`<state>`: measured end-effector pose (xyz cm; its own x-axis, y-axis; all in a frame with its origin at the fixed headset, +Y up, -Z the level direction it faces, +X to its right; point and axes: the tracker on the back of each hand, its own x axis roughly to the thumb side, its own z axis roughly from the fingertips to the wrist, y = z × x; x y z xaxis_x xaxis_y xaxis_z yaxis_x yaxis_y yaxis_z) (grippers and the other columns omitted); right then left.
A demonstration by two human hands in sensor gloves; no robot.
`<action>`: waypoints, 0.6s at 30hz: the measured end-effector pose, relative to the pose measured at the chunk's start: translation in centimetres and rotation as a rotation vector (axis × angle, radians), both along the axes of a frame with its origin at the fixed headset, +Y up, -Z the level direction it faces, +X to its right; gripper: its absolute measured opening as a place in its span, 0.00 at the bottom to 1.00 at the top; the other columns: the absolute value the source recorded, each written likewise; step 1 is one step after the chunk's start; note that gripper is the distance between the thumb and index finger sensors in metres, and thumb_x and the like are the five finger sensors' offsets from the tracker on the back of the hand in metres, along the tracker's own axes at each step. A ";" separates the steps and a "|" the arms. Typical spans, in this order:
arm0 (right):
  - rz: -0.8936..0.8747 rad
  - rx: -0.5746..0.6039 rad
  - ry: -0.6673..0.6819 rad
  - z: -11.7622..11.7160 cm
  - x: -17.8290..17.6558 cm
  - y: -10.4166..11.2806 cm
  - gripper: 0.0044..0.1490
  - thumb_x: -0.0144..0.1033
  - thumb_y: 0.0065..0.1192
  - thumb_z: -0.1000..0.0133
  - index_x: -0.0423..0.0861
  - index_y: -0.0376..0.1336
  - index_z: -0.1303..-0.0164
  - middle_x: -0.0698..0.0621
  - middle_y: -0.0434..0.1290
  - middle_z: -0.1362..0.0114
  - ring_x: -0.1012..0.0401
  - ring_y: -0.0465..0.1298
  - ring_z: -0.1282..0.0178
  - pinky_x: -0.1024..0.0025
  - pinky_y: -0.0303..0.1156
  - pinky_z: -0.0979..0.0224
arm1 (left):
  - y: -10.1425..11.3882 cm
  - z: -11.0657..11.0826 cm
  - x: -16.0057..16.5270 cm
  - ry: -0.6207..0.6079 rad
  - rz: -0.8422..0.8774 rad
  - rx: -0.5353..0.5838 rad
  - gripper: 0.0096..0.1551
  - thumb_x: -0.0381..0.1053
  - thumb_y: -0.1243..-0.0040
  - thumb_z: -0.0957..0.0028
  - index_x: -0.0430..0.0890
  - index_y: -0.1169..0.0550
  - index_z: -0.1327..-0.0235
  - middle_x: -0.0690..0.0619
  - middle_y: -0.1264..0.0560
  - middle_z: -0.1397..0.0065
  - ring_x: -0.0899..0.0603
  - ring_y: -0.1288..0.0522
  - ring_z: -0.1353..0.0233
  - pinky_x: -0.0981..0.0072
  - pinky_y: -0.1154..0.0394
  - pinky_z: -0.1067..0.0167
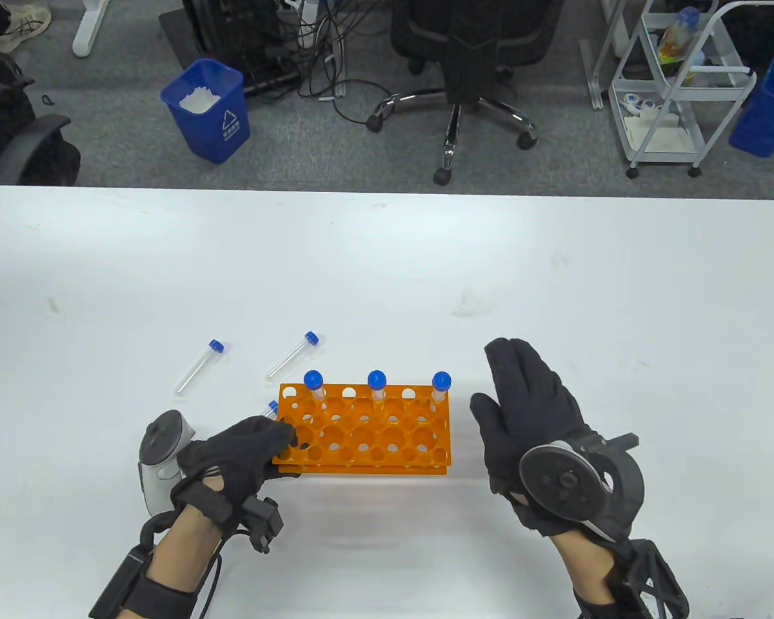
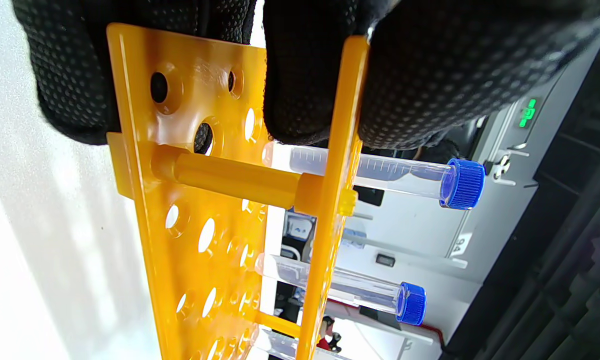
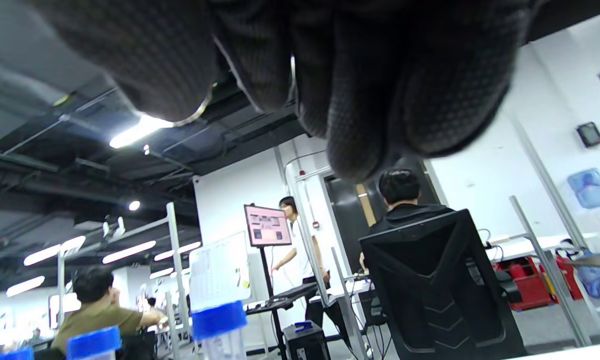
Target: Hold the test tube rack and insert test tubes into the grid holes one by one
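**Rack pinned down, three tubes in, three still loose**

Office setting, white table (image 1: 555, 271) with chairs, a blue bin (image 1: 208, 109) and a cart on the grey carpet behind it.

Starting at the left hand (image 1: 238, 454): it grips the left end of the orange rack (image 1: 367, 425). In the left wrist view the fingers (image 2: 430, 65) clamp over the top plate's edge, with more glove behind the lower plate, so it's a proper pinch. My guess is that's to keep the light plastic rack from sliding when a tube gets pushed in.

The right hand (image 1: 529, 412) hovers just right of the rack, fingers spread, holding nothing.

The rack sits near the table's front edge, long side facing the person. It's two perforated orange plates joined by posts, holes in rows. Three clear tubes with blue caps stand in the back row: left (image 1: 313, 382), middle (image 1: 377, 382), right (image 1: 441, 383), with free holes between them.

Two more tubes lie on the table behind-left of the rack, one further out (image 1: 198, 367) and one nearer (image 1: 291, 356). A third (image 1: 271, 409) pokes out beside the left fingers, mostly hidden.
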<state>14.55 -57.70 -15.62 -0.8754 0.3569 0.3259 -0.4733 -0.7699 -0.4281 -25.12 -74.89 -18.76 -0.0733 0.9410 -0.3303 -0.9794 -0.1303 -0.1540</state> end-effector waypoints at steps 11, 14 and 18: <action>-0.404 -0.459 0.121 -1.5 2.7 -9.3 0.35 0.45 0.63 0.50 0.37 0.67 0.39 0.25 0.64 0.26 0.33 0.75 0.38 0.33 0.74 0.41 | 0.0 0.0 0.0 0.013 -0.003 -0.004 0.19 0.58 0.26 0.61 0.44 0.13 0.68 0.25 0.30 0.35 0.30 0.14 0.45 0.45 0.14 0.51; -0.533 -0.608 0.191 -1.9 2.3 -11.8 0.38 0.49 0.62 0.50 0.36 0.65 0.37 0.22 0.58 0.24 0.29 0.70 0.34 0.27 0.70 0.40 | -0.1 0.0 0.0 0.016 -0.007 -0.006 0.19 0.58 0.26 0.61 0.44 0.13 0.68 0.25 0.30 0.35 0.30 0.14 0.45 0.45 0.14 0.51; -0.720 -0.811 0.294 -2.1 1.5 -14.9 0.41 0.52 0.61 0.49 0.35 0.63 0.35 0.19 0.53 0.23 0.25 0.65 0.32 0.25 0.68 0.39 | -0.1 0.1 0.1 0.016 -0.010 -0.006 0.19 0.58 0.26 0.61 0.44 0.13 0.68 0.30 0.30 0.33 0.30 0.14 0.45 0.45 0.14 0.51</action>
<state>16.02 -72.56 -17.76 -0.3068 0.9490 -0.0732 -0.9204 -0.2762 0.2769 -25.01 -75.03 -18.70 -0.0689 0.9397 -0.3349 -0.9831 -0.1211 -0.1375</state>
